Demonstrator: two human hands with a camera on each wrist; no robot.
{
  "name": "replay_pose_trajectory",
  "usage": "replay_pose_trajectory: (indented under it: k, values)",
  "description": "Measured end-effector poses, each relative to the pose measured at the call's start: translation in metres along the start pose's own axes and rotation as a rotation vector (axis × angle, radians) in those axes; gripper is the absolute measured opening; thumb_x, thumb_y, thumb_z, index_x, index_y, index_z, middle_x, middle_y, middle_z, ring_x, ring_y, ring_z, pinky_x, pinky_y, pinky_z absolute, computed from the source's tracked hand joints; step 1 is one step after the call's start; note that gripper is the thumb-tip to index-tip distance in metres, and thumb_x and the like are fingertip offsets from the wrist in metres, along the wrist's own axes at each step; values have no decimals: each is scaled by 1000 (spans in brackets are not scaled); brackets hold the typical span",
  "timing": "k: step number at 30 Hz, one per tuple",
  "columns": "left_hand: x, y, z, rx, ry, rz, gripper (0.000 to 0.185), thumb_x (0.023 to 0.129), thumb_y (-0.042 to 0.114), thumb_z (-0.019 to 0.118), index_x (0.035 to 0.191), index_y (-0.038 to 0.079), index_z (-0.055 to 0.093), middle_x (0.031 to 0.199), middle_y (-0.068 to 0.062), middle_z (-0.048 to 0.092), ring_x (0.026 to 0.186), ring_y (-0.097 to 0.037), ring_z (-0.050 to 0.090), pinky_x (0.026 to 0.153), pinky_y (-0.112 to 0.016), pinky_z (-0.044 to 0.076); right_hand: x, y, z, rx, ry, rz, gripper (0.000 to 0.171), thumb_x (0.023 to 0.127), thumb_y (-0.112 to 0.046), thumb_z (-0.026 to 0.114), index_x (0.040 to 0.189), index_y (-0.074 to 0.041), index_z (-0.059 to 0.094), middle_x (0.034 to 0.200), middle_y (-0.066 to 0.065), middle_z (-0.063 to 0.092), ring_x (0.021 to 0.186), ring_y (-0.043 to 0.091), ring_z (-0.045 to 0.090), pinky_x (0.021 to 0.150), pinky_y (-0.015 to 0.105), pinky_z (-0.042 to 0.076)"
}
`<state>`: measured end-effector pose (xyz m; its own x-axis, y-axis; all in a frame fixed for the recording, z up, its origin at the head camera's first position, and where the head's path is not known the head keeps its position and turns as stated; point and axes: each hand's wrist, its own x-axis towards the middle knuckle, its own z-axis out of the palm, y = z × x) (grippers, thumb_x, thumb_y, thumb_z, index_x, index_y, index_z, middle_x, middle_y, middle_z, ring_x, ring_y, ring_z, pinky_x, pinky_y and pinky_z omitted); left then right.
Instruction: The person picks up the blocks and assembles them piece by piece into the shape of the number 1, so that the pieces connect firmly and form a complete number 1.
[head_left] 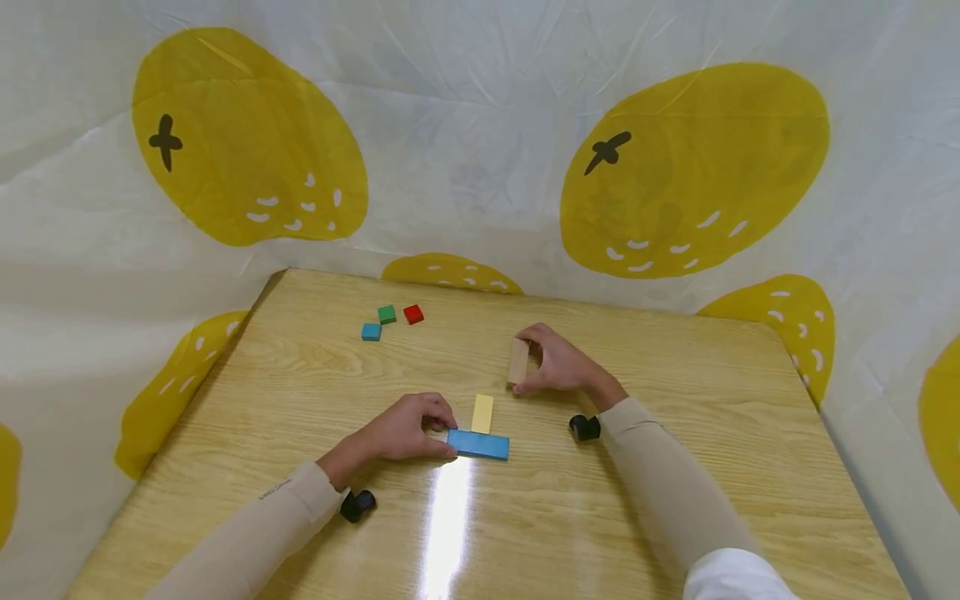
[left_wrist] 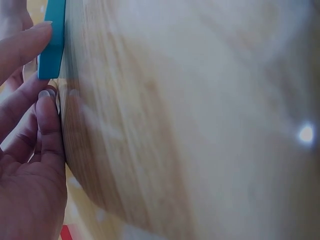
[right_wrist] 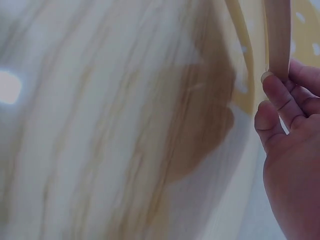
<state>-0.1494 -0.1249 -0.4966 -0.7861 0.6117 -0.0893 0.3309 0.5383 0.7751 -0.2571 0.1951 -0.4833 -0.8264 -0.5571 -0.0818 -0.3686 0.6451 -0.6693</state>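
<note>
Flat blue slab (head_left: 478, 444) — left hand (head_left: 405, 429); wooden plank (head_left: 517, 361) — right hand (head_left: 558, 364)

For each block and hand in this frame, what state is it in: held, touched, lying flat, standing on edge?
Long blue wooden block: flat, left end touched.
Yellow wooden block: flat, abutting the blue block.
Plain wooden block: on edge, gripped.
Small green, red and blue square blocks: flat, untouched.
Left hand: fingers on blue block.
Right hand: grips plain block.
</note>
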Motion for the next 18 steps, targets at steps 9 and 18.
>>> replay_pose_trajectory:
  k: [9, 18]
  values:
    - [0, 1, 1, -11, -7, -24, 26, 83, 32, 90, 104, 20, 79, 106, 10, 66, 95, -7, 59, 86, -20, 51, 5, -10, 5, 13, -7, -8, 100, 70, -37, 96, 151, -2, 49, 150, 15, 48, 129, 31, 49, 114, 51, 43]
    - [0, 0, 0, -16, -3, -24, 28, 83, 34, 90, 104, 20, 79, 106, 10, 66, 94, -7, 59, 85, -21, 51, 11, -18, 9, -5, -9, -32, 99, 70, -36, 97, 150, -1, 51, 146, 14, 51, 126, 29, 50, 113, 49, 44]
